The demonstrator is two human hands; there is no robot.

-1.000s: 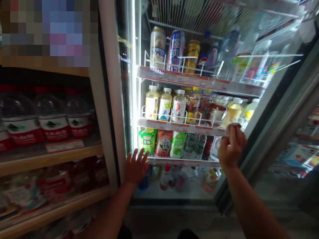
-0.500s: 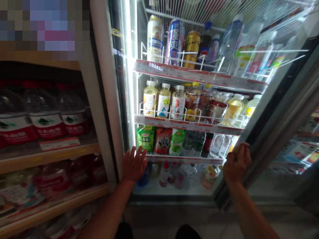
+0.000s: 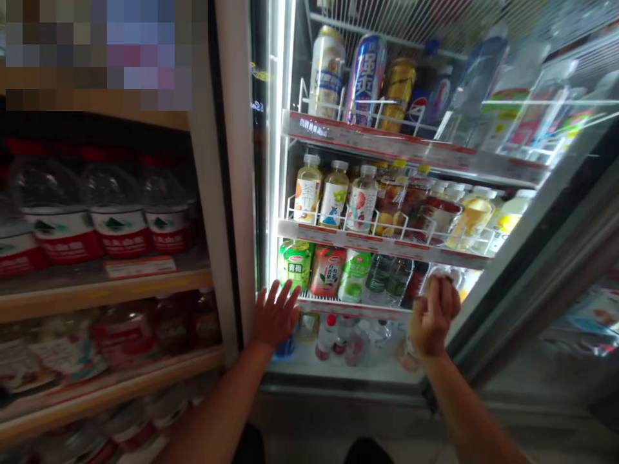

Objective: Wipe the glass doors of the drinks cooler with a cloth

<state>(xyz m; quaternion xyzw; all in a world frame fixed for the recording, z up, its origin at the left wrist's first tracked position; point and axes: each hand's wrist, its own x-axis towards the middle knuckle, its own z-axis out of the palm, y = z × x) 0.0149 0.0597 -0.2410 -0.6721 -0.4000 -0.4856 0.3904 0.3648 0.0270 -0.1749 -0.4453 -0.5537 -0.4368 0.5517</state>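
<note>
I face an open drinks fridge lit from inside. My left hand [image 3: 276, 316] lies flat with spread fingers against the left frame of the fridge [image 3: 242, 193], just below a green bottle [image 3: 296, 264] on the third shelf [image 3: 348, 308]. My right hand [image 3: 432, 314] is curled shut at the right end of that shelf, in front of a clear bottle [image 3: 438, 274]. What its fingers hold is hidden. The glass door [image 3: 532, 258] stands open just to the right of that hand.
Cans [image 3: 365, 77] fill the top shelf and juice bottles [image 3: 333, 200] the second. Small bottles [image 3: 329, 335] stand on the fridge floor. To the left, wooden shelves [image 3: 106, 290] carry large water jugs [image 3: 113, 219]. My shoes show at the bottom edge.
My right hand dropped from the second shelf to the door edge, then moved left and curled at the third shelf's right end. The left hand stayed on the frame.
</note>
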